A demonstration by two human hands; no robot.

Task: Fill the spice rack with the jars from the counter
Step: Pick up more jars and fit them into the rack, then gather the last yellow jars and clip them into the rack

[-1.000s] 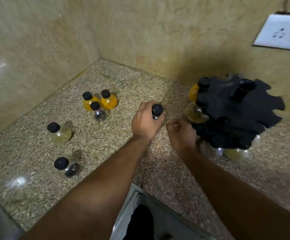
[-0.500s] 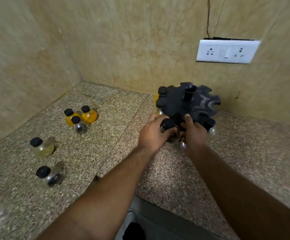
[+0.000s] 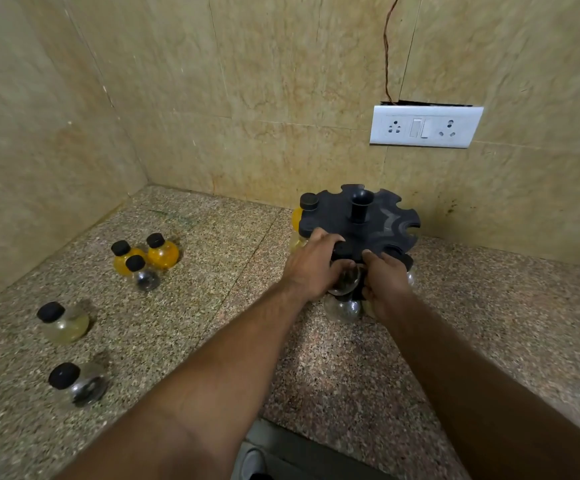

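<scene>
Stock on the worktop (image 3: 212,306), far left first: one pale-yellow jar (image 3: 62,323) and, nearer us, one dark-filled jar (image 3: 77,384), both upright and black-capped. Behind them, towards the corner, stands a cluster of three touching or nearly so: two orange jars (image 3: 162,251) and a small clear jar (image 3: 142,275). These five have not moved in the last second. Centre: the left grip (image 3: 312,271), fingers curled round the neck and cap of the carried jar (image 3: 345,280). A second ago this jar was held above bare worktop, short of the rack; it now sits at the near edge of the spice rack (image 3: 368,223), its clear belly showing between the two hands, directly above a lower-tier jar (image 3: 342,308). Whether the neck is fully home in its notch we cannot tell, since the fingers cover it. Right of it: the right grip (image 3: 385,285), thumb on the rim of the black disc and fingers curled over the edge, which we judge to be steadying the rack. One orange racked jar (image 3: 296,216) hangs at the rack's left side, and several notches on the far right rim stand open. On the wall at right is a white socket plate (image 3: 425,126). We judge one jar almost placed, five outstanding.
</scene>
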